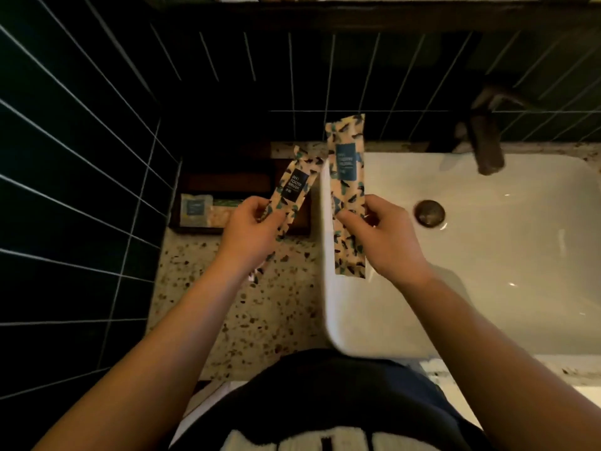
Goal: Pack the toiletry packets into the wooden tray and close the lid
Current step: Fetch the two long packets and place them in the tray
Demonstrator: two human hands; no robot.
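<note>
My left hand [250, 229] grips a long patterned toothbrush packet [294, 185] near its lower half, tilted to the right above the tray. My right hand [387, 236] holds a second toothbrush packet [346, 167] upright over the sink's left rim. The dark wooden tray [227, 182] sits at the back left of the counter against the tiled wall. A small square packet [195, 208] and another flat packet [221, 213] lie in the tray's front part. No lid can be made out.
A white sink [487, 255] with a round drain [429, 212] fills the right side, with a dark faucet [484, 141] above it. Speckled terrazzo counter [260, 304] lies between tray and my body. Dark tiled walls stand at the left and back.
</note>
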